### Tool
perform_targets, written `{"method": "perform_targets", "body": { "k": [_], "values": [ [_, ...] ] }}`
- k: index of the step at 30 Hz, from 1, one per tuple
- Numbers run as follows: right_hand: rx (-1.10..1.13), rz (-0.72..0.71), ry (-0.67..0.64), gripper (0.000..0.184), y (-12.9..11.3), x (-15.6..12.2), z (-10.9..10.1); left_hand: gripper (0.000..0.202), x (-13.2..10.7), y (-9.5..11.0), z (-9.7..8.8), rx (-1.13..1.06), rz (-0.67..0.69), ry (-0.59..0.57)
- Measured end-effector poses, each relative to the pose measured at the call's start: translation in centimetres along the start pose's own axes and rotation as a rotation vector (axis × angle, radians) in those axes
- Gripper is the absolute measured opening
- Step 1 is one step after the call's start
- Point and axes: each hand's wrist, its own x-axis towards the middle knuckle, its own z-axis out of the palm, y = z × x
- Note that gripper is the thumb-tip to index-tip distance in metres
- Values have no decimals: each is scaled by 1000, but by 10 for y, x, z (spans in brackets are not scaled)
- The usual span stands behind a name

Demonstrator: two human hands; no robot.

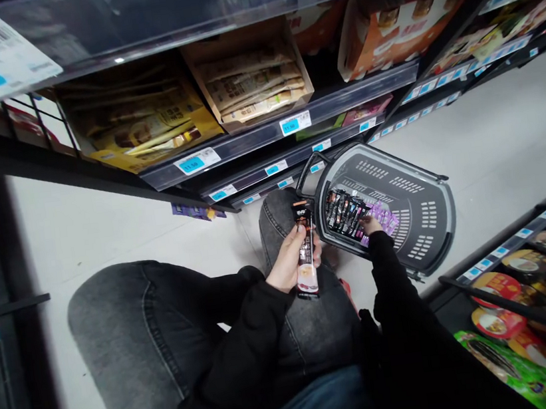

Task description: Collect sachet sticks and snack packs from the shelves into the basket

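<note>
My left hand (291,258) is wrapped round a long dark snack packet (306,252), holding it upright over my knee. My right hand (370,224) reaches into a dark plastic shopping basket (419,212) on the floor. Its fingers rest on several dark and purple packets (357,215) lying in the basket. Whether those fingers grip a packet is too small to tell. I am crouched, with grey-jeaned knees below my black sleeves.
Store shelves with boxes of packets (250,83) and blue price tags (296,123) rise ahead. A second shelf unit with packaged food (532,304) stands at the lower right. The pale aisle floor (497,148) runs beyond the basket.
</note>
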Motion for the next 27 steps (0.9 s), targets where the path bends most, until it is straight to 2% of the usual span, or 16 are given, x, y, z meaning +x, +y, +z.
{"method": "perform_targets", "body": {
  "k": [4, 7, 11, 13, 16, 20, 21, 22, 25, 26, 27],
  "values": [
    [33, -8, -60, 19, 0, -13, -9, 22, 1, 2, -1, -113, -21, -24],
    [109, -91, -127, 29, -21, -48, -12, 25, 2, -1, 0, -55, -7, 6],
    [274, -271, -480, 38, -55, -118, -6, 30, 3, -7, 2, -15, 28, -43],
    [266, -307, -567, 39, -66, -149, 1, 30, 2, -9, 2, -21, 34, -45],
    [159, -353, -477, 37, -73, -175, 11, 32, 1, -10, 2, -20, 68, -43],
    [57, -471, -506, 24, -74, -189, 21, 42, 1, -13, 0, 31, 80, -54],
    [-19, -517, -448, 21, -74, -192, 22, 44, 1, -15, 0, 57, 97, -42],
    [-129, -570, -333, 19, -75, -197, 23, 48, 1, -17, -1, 102, 134, -23],
    [-526, -752, 94, 18, -78, -213, 24, 61, 0, -21, 2, 314, 275, 29],
    [-621, -825, 178, 21, -79, -217, 23, 62, -1, -21, 4, 383, 298, 29],
    [-681, -905, 205, 24, -80, -221, 23, 58, -2, -21, 5, 425, 297, 22]
  ]
}}
